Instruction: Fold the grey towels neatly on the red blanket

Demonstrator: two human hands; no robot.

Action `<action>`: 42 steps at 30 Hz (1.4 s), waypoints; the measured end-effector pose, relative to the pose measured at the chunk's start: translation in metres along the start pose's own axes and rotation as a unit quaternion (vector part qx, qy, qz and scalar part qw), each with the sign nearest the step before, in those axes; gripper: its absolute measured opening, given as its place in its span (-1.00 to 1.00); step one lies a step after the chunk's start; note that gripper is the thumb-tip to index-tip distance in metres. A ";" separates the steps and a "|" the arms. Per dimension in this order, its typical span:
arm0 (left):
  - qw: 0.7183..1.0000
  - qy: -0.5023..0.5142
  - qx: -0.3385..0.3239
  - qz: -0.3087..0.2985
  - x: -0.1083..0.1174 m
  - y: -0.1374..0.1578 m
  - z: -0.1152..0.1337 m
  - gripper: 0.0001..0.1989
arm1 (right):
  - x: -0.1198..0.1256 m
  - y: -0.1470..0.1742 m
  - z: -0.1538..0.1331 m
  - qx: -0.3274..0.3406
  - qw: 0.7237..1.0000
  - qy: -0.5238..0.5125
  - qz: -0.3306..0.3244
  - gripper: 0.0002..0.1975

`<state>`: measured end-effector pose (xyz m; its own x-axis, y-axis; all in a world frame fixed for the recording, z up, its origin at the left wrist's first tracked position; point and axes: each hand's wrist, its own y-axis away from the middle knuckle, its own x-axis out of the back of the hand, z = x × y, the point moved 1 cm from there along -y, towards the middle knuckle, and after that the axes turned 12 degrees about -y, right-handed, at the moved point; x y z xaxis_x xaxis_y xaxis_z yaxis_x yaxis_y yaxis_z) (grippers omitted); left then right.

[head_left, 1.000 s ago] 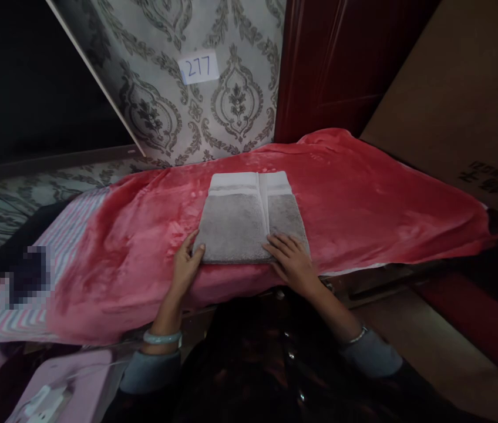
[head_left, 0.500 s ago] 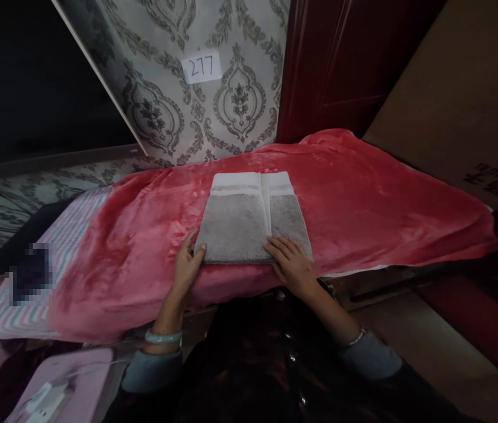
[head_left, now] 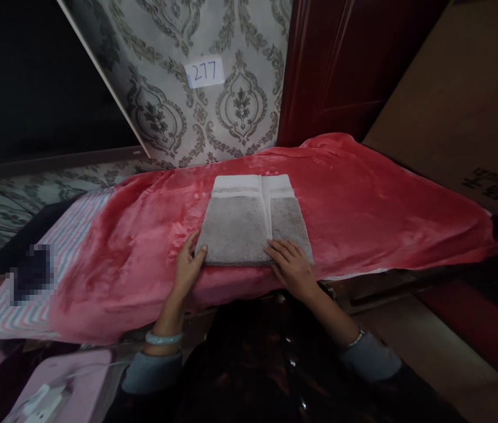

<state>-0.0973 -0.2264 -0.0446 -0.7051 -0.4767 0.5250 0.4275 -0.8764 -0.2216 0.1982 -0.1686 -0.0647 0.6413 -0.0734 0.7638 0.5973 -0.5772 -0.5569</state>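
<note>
A folded grey towel (head_left: 235, 226) with a white band at its far end lies flat on the red plush blanket (head_left: 385, 205). One fold line runs lengthwise, right of its middle. At the towel's near left corner is my left hand (head_left: 188, 264), its thumb on the corner and its fingers stretched along the left edge, thumb and fingers apart. My right hand (head_left: 293, 265) rests flat on the near right part of the towel, fingers extended beside the fold line. Neither hand lifts the towel.
Striped cloth (head_left: 75, 235) shows at the blanket's left end, with a blurred dark item (head_left: 33, 275) on it. A dark screen (head_left: 46, 82) stands at the back left. A large cardboard box (head_left: 464, 100) leans at the right. Lower left is a pink stool-like surface (head_left: 86, 376) with a white power strip.
The view has shifted very slightly. Both hands and the towel keep their places relative to each other.
</note>
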 end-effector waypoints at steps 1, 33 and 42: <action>1.000 0.001 -0.002 0.001 0.000 0.000 -0.001 -0.38 | 0.000 0.000 0.000 0.002 1.000 -0.001 0.004 -0.59; 0.845 -0.394 -0.360 0.041 -0.039 0.069 0.058 -0.56 | 0.003 -0.021 -0.038 0.015 0.995 -0.089 0.053 -0.79; 0.816 -0.440 -0.372 0.046 -0.070 0.041 0.069 -0.75 | 0.007 -0.030 -0.044 -0.001 0.997 -0.062 0.039 -0.83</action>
<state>0.0090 -0.2241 -0.0339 0.1308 -0.5957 0.7925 -0.2361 -0.7951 -0.5586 0.1634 -0.1876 -0.0279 0.7403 -0.0177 0.6721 0.5425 -0.5748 -0.6126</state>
